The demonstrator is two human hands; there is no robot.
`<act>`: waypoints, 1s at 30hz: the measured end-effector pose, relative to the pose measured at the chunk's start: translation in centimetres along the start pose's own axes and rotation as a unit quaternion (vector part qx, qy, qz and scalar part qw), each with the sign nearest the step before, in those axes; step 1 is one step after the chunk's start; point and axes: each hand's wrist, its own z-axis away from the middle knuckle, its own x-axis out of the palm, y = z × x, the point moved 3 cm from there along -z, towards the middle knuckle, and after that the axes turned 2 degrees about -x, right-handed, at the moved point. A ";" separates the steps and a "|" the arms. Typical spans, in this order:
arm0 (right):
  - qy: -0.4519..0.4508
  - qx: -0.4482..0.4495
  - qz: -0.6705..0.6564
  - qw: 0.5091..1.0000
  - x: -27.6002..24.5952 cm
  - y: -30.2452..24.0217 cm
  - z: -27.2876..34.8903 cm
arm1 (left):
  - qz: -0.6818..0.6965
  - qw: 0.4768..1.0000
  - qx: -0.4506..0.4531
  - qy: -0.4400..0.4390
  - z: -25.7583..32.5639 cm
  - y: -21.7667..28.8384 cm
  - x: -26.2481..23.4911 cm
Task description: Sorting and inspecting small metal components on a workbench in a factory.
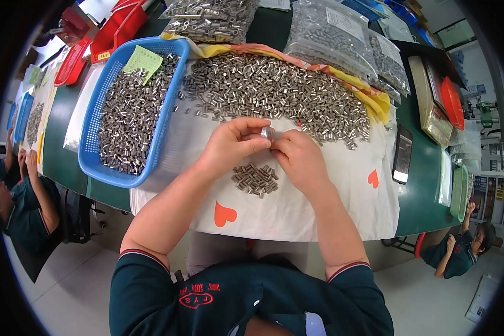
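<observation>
My left hand (pixel 232 141) pinches a round metal piece (pixel 267 133), shaped like a thick ring or disc, between thumb and fingers. Close beside it, my right hand (pixel 300 159) has its thumb and forefinger pressed together near the disc; whatever they hold is too small to make out. Below both hands, a small heap of short metal cylinders (pixel 255 179) lies on the white cloth (pixel 297 218) with red hearts. A far larger heap of shiny metal cylinders (pixel 280 89) spreads across the cloth beyond my hands.
At left stands a blue plastic basket (pixel 85 134), full of metal cylinders with a green note (pixel 144 60) on top. Clear bags of metal parts (pixel 330 39) line the back. A phone (pixel 402 155) lies at right. Other people sit at both sides.
</observation>
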 end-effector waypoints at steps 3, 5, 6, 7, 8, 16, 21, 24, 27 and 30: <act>0.004 0.020 0.008 1.000 0.0 0.2 0.0 | -0.031 0.999 -0.008 0.007 0.0 0.0 0.1; 0.014 0.039 0.005 0.999 -0.4 0.0 0.0 | -0.010 1.000 0.003 0.002 0.1 0.0 0.3; 0.031 0.118 -0.110 0.986 -1.0 0.2 0.0 | -0.011 1.000 0.004 0.003 0.2 0.0 0.2; 0.047 0.194 -0.221 0.955 -1.2 0.5 0.1 | -0.032 0.999 0.001 -0.001 0.2 -0.2 0.0; 0.048 0.192 -0.221 0.955 -1.2 0.4 0.1 | -0.053 0.999 -0.002 -0.005 0.2 -0.2 0.0; 0.073 0.119 -0.268 0.953 -1.2 -0.5 0.0 | -0.057 0.998 -0.014 -0.023 0.4 -0.1 0.3; 0.094 0.025 -0.102 0.990 -1.2 -1.1 0.1 | -0.093 0.995 -0.027 -0.020 0.5 -0.1 0.6; 0.094 0.062 -0.136 0.984 -1.2 -1.4 0.0 | -0.115 0.993 -0.028 -0.007 0.6 0.0 0.5; 0.104 0.072 -0.162 0.979 -1.0 -1.3 0.1 | -0.072 0.997 -0.013 -0.013 0.5 0.0 0.3; 0.114 0.028 -0.098 0.988 -1.0 -1.4 0.2 | -0.097 0.995 -0.028 -0.006 0.4 -0.1 0.4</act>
